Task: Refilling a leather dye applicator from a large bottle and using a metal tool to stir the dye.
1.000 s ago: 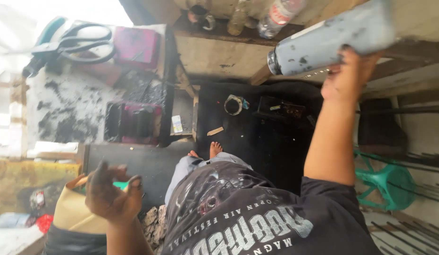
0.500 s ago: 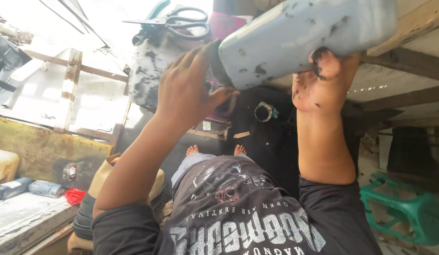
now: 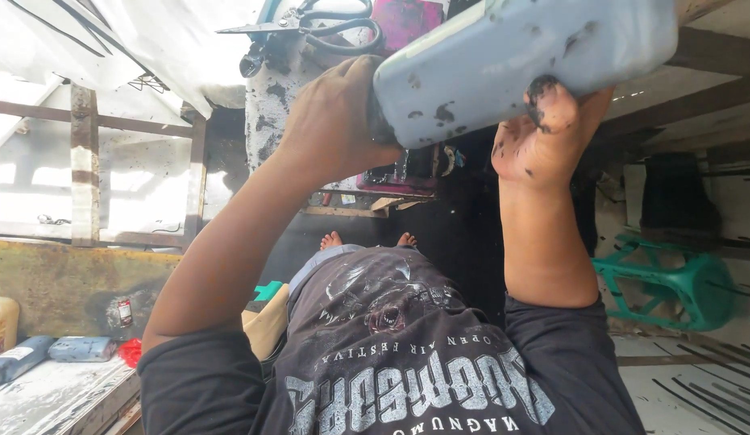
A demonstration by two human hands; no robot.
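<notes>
1. Left hand was clamped over the mouth end of the grey jug; right hand, greasy, gripped its body.
2. Jug sat at 12 o'clock, tilted overhead.
3. Risk: the oily grip could slip and the contents spill.
4. Scissors lay at 11 o'clock.

- We see the grey jug as matt plastic, smeared with black spots
- Our hands look grimy, stained dark
- The scissors show metal blades
- The green stool looks smooth plastic
- The rail seems rough, weathered wood
- The shirt is soft dark cloth
</notes>
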